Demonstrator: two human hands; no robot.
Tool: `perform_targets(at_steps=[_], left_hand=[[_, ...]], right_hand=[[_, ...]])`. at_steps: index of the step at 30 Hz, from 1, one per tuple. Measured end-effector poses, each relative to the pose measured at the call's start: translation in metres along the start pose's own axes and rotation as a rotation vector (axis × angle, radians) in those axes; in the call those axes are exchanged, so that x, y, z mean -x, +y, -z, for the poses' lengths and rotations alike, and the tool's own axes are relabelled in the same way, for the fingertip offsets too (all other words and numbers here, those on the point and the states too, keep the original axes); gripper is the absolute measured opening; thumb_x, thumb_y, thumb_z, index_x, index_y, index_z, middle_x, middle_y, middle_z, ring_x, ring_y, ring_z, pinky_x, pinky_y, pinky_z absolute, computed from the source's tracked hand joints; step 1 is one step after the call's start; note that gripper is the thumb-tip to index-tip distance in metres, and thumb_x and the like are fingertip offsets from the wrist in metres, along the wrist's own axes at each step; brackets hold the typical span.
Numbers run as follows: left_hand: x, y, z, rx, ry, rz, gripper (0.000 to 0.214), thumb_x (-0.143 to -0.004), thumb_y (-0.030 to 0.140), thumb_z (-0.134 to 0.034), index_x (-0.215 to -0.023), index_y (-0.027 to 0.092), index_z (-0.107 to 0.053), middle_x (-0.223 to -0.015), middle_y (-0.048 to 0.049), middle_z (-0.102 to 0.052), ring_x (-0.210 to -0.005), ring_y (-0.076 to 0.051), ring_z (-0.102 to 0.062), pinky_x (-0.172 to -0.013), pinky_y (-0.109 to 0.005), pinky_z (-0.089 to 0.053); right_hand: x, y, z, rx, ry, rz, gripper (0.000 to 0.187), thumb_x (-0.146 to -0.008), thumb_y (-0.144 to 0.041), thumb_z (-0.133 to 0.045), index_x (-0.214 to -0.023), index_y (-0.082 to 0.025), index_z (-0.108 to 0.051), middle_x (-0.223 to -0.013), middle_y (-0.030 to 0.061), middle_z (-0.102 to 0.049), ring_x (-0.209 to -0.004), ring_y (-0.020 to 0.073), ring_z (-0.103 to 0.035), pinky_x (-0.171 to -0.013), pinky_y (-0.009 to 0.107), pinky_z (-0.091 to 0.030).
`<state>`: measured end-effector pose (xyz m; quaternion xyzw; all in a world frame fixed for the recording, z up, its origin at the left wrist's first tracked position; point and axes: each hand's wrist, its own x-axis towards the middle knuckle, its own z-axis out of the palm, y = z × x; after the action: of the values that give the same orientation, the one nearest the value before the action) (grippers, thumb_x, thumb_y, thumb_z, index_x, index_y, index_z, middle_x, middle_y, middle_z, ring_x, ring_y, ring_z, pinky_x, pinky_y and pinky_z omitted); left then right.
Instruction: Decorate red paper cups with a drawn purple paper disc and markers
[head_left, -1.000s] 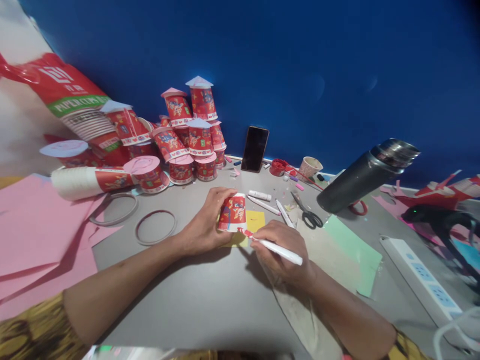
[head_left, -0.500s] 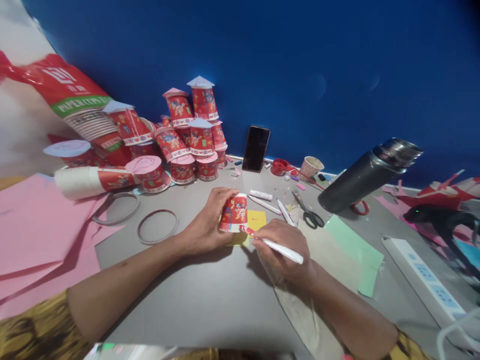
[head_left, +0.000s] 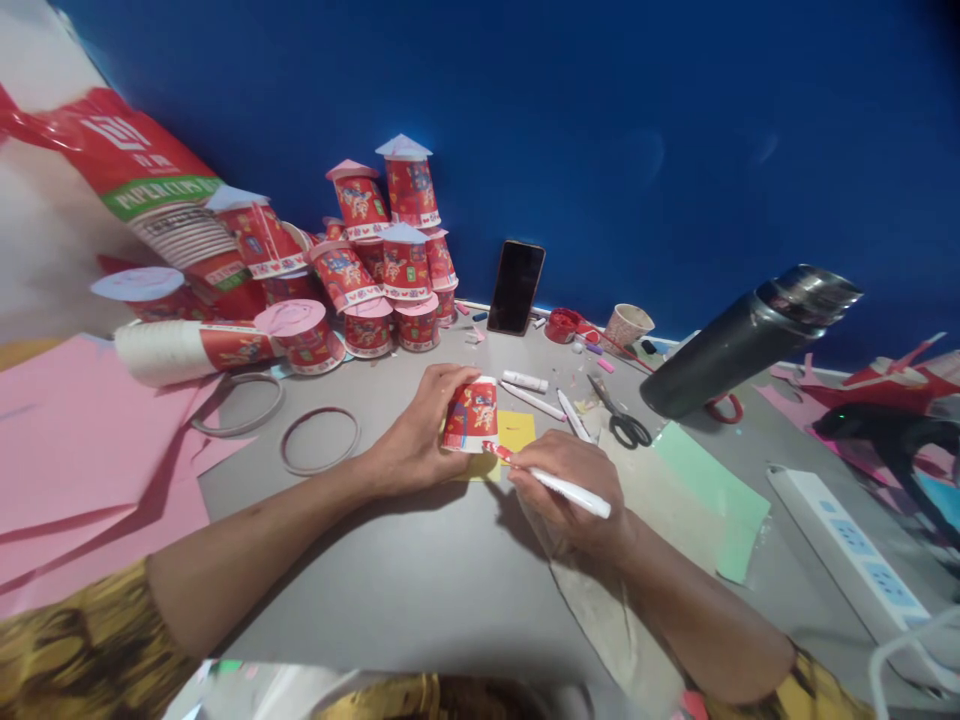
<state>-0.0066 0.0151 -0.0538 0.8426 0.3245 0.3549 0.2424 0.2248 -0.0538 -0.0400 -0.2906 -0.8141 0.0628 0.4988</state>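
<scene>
My left hand (head_left: pixel 414 440) is closed round a red patterned paper cup (head_left: pixel 471 414), which stands upside down on a yellow paper square (head_left: pixel 511 434) on the grey table (head_left: pixel 397 590). My right hand (head_left: pixel 571 488) grips a white marker pen (head_left: pixel 568 488). Its red tip touches the cup's lower rim on the right side.
A pile of red cups (head_left: pixel 375 270) with paper lids stands at the back left, pink paper sheets (head_left: pixel 82 440) and two rings (head_left: pixel 319 440) lie left. A phone (head_left: pixel 516 287), markers, scissors (head_left: pixel 622 418), a dark flask (head_left: pixel 742 345), green paper (head_left: pixel 709 490) and a power strip (head_left: pixel 840 555) lie right.
Both hands stay in place with the cup and the pen; the view has shifted slightly, so everything sits a little higher and further right.
</scene>
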Motion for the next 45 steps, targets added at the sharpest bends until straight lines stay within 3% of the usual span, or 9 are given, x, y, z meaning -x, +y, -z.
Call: perform_targets(at_steps=[8,26,45], left_hand=[[-0.0002,-0.0012,-0.0004,-0.014,0.008,-0.006,0.083,-0.075,0.023,-0.076,-0.149,0.027,-0.039,-0.144,-0.0141,-0.046,-0.139,-0.037,-0.049,-0.120,-0.060,-0.044],[0.0009,-0.0009,-0.0008,0.016,0.012,0.005,0.084,-0.075,0.024,-0.079,-0.150,0.029,-0.041,-0.145,-0.0145,-0.047,-0.139,-0.039,-0.049,-0.119,-0.063,-0.043],[0.0013,-0.0004,-0.0021,0.000,0.018,-0.012,0.084,-0.076,0.023,-0.079,-0.150,0.029,-0.038,-0.143,-0.0135,-0.045,-0.138,-0.036,-0.049,-0.119,-0.058,-0.045]], right_hand=[[0.0002,0.0001,0.0003,-0.040,0.017,0.035,0.013,-0.097,-0.013,-0.067,-0.108,-0.019,-0.070,-0.087,0.0075,-0.081,-0.075,0.0190,-0.075,-0.071,0.033,-0.060],[-0.0013,0.0007,-0.0005,0.008,0.018,0.046,0.008,-0.097,-0.013,-0.068,-0.102,-0.019,-0.071,-0.084,0.0065,-0.081,-0.072,0.0181,-0.075,-0.069,0.032,-0.059],[-0.0043,-0.0017,0.0029,0.022,-0.005,0.018,0.010,-0.098,-0.016,-0.065,-0.105,-0.020,-0.071,-0.082,0.0063,-0.080,-0.070,0.0189,-0.074,-0.069,0.032,-0.060]])
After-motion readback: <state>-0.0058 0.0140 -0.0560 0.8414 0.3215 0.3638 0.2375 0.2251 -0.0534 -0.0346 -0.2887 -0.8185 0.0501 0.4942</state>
